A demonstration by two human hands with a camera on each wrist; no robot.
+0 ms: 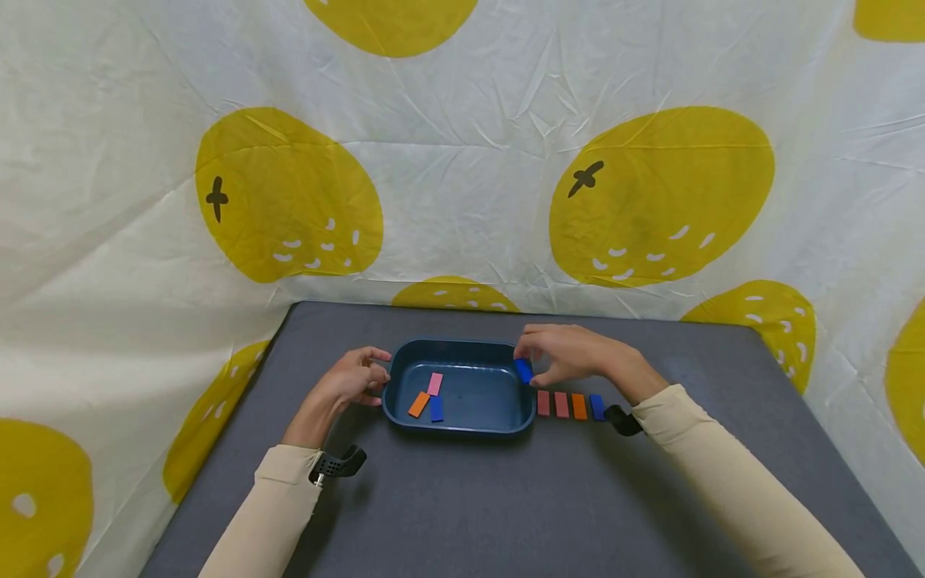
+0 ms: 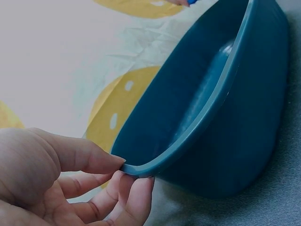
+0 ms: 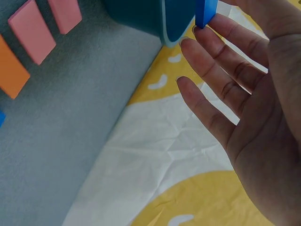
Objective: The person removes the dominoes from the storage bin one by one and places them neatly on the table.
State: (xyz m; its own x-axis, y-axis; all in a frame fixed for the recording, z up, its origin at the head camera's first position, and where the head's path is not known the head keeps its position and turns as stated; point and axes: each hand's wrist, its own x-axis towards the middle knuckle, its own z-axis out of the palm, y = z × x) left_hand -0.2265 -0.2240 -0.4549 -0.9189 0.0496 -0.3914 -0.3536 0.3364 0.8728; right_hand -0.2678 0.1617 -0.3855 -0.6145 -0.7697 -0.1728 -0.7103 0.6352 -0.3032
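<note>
A dark blue plastic tray [image 1: 462, 432] sits on the table. At its left end my left hand [image 1: 352, 377] pinches the rim between thumb and fingers, plain in the left wrist view. Above the tray's right end my right hand [image 1: 571, 351] holds a blue rectangular block [image 1: 523, 371] between thumb and fingertips. Inside the tray, toward the left, lie a pink block [image 1: 435, 384], an orange block [image 1: 418, 405] and a second blue block [image 1: 437, 409]. In the right wrist view the held block is partly cut off by the top edge.
Right of the tray, a row on the grey table [image 1: 462, 506] has two pink blocks [image 1: 552, 404], an orange block [image 1: 580, 406] and a blue block [image 1: 596, 407]. A white cloth [image 1: 462, 209] with yellow fruit shapes hangs behind the table.
</note>
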